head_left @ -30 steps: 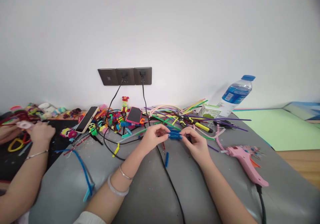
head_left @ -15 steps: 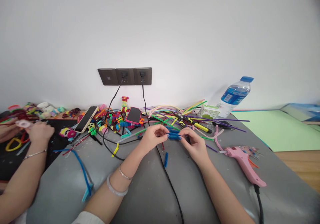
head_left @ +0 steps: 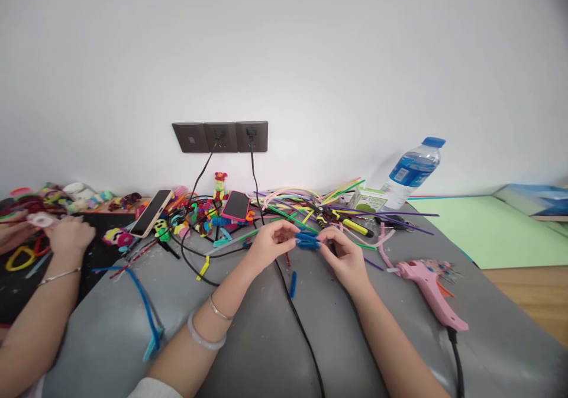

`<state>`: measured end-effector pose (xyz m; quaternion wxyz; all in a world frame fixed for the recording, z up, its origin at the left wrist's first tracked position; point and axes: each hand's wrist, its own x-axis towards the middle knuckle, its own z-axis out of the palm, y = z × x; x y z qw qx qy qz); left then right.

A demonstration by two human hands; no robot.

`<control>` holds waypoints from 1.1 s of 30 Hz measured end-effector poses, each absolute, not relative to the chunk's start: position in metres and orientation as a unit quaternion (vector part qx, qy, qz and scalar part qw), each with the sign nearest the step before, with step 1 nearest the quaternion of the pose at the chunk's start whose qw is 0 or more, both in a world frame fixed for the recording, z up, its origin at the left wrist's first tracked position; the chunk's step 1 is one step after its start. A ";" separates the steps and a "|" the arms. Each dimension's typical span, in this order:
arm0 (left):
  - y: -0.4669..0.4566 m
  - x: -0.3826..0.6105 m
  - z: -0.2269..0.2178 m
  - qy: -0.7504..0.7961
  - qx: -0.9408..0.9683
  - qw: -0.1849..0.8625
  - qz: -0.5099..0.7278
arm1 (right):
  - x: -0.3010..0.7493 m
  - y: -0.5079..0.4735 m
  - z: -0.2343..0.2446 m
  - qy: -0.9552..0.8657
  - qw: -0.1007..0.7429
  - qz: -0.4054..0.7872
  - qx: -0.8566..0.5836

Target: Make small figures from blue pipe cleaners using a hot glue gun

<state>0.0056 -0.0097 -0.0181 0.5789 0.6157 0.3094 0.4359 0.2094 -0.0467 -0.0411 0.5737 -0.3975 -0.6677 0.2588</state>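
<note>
Blue fuzzy pieces [head_left: 307, 240], already bunched side by side, sit pinched between our left hand [head_left: 268, 245] and right hand [head_left: 348, 257] above the grey table [head_left: 248, 350], where one short blue strip [head_left: 293, 284] lies loose, though whether they are fastened we cannot tell.

Stick bundle [head_left: 307, 240] sat between left hand [head_left: 269, 247] and right hand [head_left: 348, 260]. Short piece [head_left: 293, 284] lay on the table [head_left: 248, 350] before the bundle, just right of a cord [head_left: 298, 318]. Loose stems [head_left: 288, 194] spread behind the hands, pliers [head_left: 352, 223] among them toward the right. Box [head_left: 370, 199] stood behind the pliers, bottle [head_left: 410, 171] right of box, near the wall [head_left: 284, 61]. Glue gun [head_left: 430, 288] lay right of right hand, paper sheet [head_left: 479, 229] behind it and farther right. One phone [head_left: 236, 206] was left of the stems, second phone [head_left: 152, 213] farther left, co-worker's hand [head_left: 73, 236] left of that
</note>
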 end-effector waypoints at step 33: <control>-0.012 0.005 -0.013 0.306 0.672 0.508 0.444 | 0.209 -0.049 -0.035 -0.660 0.574 0.261 -0.410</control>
